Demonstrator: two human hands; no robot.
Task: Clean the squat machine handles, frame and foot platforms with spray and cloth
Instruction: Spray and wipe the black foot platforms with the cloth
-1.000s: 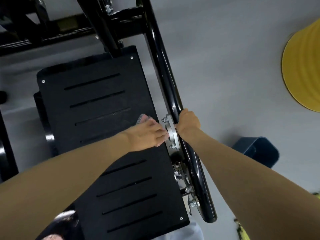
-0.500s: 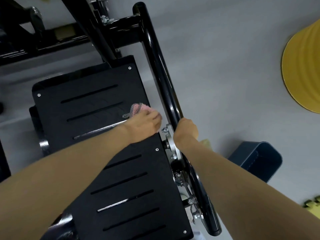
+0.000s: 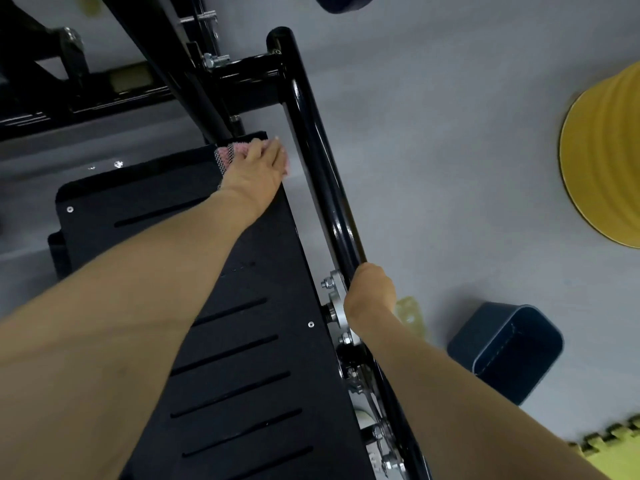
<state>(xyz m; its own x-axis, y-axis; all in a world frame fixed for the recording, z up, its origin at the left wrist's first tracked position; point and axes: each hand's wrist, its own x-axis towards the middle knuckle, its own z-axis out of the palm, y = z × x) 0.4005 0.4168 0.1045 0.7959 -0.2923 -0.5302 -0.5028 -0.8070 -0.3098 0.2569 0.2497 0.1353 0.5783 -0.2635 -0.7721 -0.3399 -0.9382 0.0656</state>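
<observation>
A black slotted foot platform [image 3: 242, 341] slopes away from me across the middle of the view. My left hand [image 3: 259, 164] lies flat with straight fingers on a pink cloth [image 3: 230, 152], pressing it onto the platform's far right corner. Along the platform's right side runs a glossy black frame tube [image 3: 318, 161]. My right hand [image 3: 370, 292] grips this tube about halfway down, beside the silver bolted bracket [image 3: 334, 306]. No spray bottle is in view.
More black frame bars [image 3: 104, 91] cross the far left. On the grey floor to the right stand a dark blue bin [image 3: 505, 351] and a large yellow ribbed object [image 3: 606, 157]. Yellow-green foam mat edges [image 3: 616, 448] show at the bottom right.
My left hand has slid the cloth up the platform from beside the bracket to the far right corner. My right hand keeps its hold on the tube.
</observation>
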